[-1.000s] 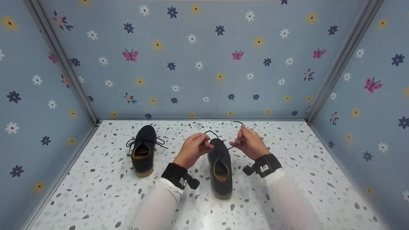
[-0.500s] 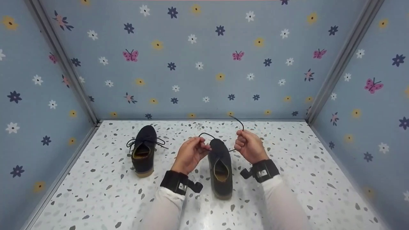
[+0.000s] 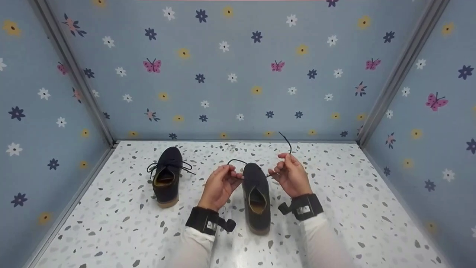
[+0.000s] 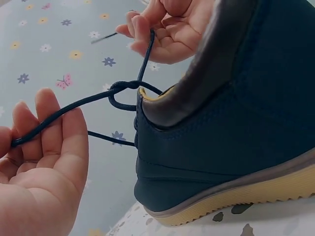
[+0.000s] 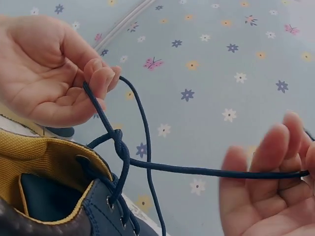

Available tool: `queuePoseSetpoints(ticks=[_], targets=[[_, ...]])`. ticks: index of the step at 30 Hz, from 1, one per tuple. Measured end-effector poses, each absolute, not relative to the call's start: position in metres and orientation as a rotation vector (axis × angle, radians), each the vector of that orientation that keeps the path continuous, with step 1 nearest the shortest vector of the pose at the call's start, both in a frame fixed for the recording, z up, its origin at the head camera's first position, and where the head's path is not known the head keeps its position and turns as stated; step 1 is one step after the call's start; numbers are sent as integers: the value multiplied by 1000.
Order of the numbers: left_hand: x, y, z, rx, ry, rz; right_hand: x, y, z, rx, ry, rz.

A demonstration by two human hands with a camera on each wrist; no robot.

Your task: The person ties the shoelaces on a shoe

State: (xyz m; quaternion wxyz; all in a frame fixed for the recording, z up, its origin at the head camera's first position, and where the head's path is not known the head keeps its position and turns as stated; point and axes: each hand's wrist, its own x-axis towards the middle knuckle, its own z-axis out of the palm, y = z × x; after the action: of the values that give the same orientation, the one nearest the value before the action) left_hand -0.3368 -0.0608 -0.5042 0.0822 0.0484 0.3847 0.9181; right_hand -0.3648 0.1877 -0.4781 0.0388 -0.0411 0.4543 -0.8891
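Observation:
A dark navy lace-up shoe (image 3: pixel 256 197) with a tan sole stands upright between the hands, toe pointing away. My left hand (image 3: pixel 221 186), on its left, pinches one end of the dark shoelace (image 5: pixel 192 170), which arcs back to the shoe. On the right, my right hand (image 3: pixel 292 175) pinches the other lace end; its loose tip (image 3: pixel 285 140) sticks up past the fingers. In the left wrist view, the two lace strands cross in a twist (image 4: pixel 123 87) above the eyelets, and the right hand (image 4: pixel 172 34) shows behind the shoe's collar.
A matching shoe (image 3: pixel 165 186), its laces tied in a bow, stands to the left on the white speckled surface (image 3: pixel 122 230). Blue flowered panels (image 3: pixel 238 74) enclose the back and both sides. A black strap with a small camera (image 3: pixel 305 206) circles each wrist.
Both hands have moved slightly nearer, the left also a little to the left. The right hand's fingers curled inward, then loosened, and more lace now stands above them. Both shoes have stayed put.

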Motion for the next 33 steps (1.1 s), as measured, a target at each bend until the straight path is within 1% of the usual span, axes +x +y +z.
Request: queuePoseSetpoints(ticks=[8, 14, 24, 33], targets=[[-335, -61, -505, 166, 1158, 2748, -361, 186, -485, -243, 1303, -2814], [-337, -64, -507, 152, 1221, 2751, -359, 191, -486, -233, 1336, -2854], [-337, -68, -507, 125, 1428, 2684, -361, 202, -490, -155, 1505, -2816], [-338, -72, -503, 68, 1607, 2618, -362, 208, -494, -159, 1864, -2677]])
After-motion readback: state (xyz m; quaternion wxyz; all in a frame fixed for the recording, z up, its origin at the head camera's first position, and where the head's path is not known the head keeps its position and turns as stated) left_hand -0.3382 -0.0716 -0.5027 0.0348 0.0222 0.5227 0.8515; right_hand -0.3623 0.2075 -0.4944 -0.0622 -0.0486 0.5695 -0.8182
